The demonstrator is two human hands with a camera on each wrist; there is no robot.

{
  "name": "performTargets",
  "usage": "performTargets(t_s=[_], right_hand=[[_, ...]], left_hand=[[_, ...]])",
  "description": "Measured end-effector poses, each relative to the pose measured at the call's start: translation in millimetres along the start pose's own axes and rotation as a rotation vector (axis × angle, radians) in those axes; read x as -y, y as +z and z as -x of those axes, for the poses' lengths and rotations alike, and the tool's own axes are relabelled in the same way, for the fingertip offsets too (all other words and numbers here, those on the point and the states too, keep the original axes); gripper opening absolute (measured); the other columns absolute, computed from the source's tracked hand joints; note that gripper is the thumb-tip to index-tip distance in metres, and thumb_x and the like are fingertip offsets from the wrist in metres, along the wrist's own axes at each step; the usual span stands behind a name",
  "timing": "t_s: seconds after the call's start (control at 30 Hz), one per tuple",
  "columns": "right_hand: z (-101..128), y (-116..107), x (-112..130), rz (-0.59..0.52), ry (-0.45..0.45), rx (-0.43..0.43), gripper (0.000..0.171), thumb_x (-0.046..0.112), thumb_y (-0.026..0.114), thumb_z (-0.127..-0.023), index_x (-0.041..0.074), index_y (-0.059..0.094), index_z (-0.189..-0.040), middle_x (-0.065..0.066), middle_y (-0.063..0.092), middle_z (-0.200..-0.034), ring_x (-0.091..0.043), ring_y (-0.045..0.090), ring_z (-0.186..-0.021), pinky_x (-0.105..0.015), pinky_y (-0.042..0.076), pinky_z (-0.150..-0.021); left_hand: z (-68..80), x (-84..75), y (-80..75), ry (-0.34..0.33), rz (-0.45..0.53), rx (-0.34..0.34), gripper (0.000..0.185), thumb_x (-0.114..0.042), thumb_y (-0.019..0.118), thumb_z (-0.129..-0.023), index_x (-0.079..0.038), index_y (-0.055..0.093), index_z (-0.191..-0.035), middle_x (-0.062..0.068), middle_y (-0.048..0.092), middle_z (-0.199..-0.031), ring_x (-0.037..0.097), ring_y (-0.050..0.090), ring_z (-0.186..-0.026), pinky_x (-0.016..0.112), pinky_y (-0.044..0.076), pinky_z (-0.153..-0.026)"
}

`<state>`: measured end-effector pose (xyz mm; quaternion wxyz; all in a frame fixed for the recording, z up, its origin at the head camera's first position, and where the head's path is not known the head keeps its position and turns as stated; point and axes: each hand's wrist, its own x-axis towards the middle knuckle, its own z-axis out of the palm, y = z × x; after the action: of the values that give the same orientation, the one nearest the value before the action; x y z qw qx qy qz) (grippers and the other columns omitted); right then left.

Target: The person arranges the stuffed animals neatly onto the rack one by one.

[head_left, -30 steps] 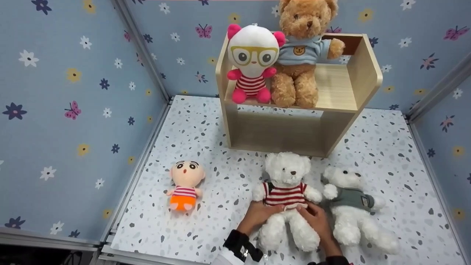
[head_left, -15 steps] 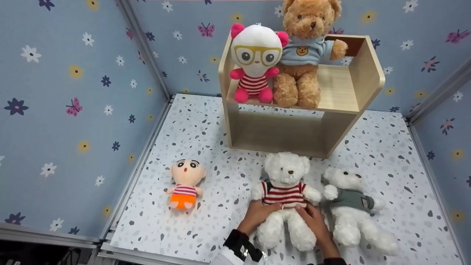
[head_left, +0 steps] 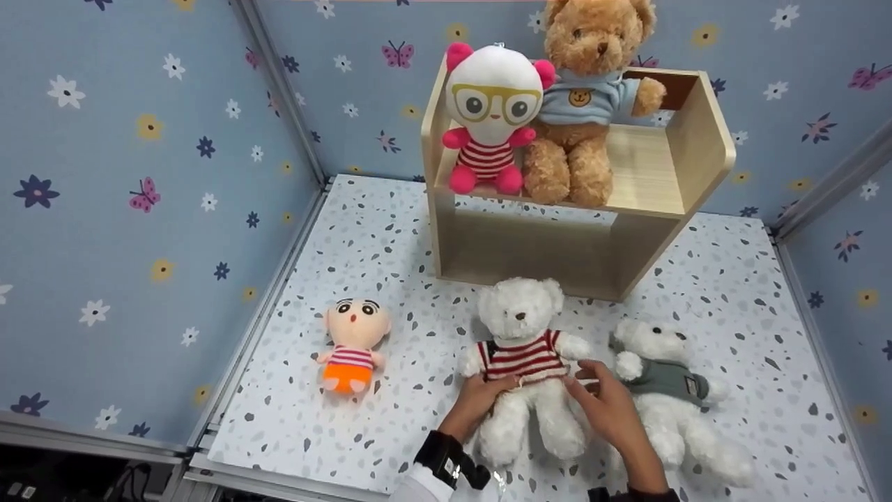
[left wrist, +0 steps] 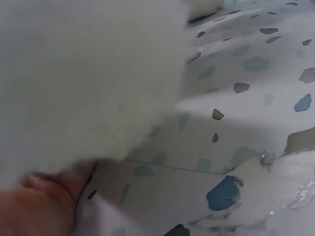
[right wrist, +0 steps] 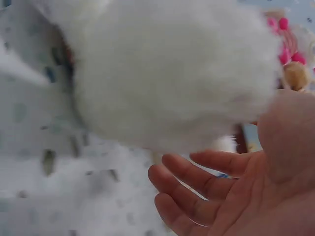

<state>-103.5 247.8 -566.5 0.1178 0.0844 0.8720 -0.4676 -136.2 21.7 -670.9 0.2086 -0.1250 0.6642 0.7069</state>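
Our left hand [head_left: 481, 403] grips the striped bear [head_left: 524, 362] at its left hip, fingers tucked under the hem of its red-and-white shirt; in the left wrist view only white fur and the heel of the hand show. Our right hand [head_left: 608, 404] is off the bear, just beside its other hip, fingers loose and parted with the palm open, as the right wrist view shows plainly. The two hands are apart, one on each side of the bear's waist.

We take the wooden shelf [head_left: 686, 164] as our landmark. The striped bear lies on its back on the speckled table [head_left: 390, 230] just in front of the shelf, tilted a little, head nearly at the shelf's base.

We count five soft toys in all. Three are on the table: the striped bear, a second white bear [head_left: 662, 390] in a grey-green shirt to the front right of the shelf and close against our right hand, and a small doll [head_left: 350, 345] in orange shorts well to the front left of the shelf. Two sit on top of the shelf: a white doll with yellow glasses [head_left: 491, 118] and a brown bear [head_left: 585, 104] in a blue shirt, touching each other.

The grey-green shirt has a small patch, too small to read.
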Motion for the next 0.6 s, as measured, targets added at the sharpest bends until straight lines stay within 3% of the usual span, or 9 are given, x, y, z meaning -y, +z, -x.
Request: performTargets(t_s=[0.27, 0.6], right_hand=[[-0.8, -45.4, 40.4, 0.046, -0.178, -0.1, 0.053, 0.033, 0.061, -0.104, 0.005, 0.048, -0.146, -0.017, 0.061, -0.135, -0.033, 0.063, -0.121, -0.051, 0.043, -0.109], [-30.9, -108.6, 78.9, 0.14, -0.287, -0.249, 0.06, 0.031, 0.058, -0.104, -0.002, 0.038, -0.151, -0.028, 0.045, -0.142, -0.045, 0.052, -0.126, -0.055, 0.037, -0.105]], left_hand=[[-4.1, 4.8, -7.3, -0.008, 0.143, 0.0, 0.045, -0.036, 0.085, -0.081, -0.007, 0.072, -0.113, 0.004, 0.074, -0.11, 0.015, 0.068, -0.098, 0.029, 0.053, -0.09], [-5.3, 4.7, -6.2, 0.02, 0.115, 0.014, 0.044, -0.038, 0.081, -0.084, -0.007, 0.071, -0.114, 0.004, 0.073, -0.111, 0.016, 0.067, -0.099, 0.03, 0.052, -0.091]])
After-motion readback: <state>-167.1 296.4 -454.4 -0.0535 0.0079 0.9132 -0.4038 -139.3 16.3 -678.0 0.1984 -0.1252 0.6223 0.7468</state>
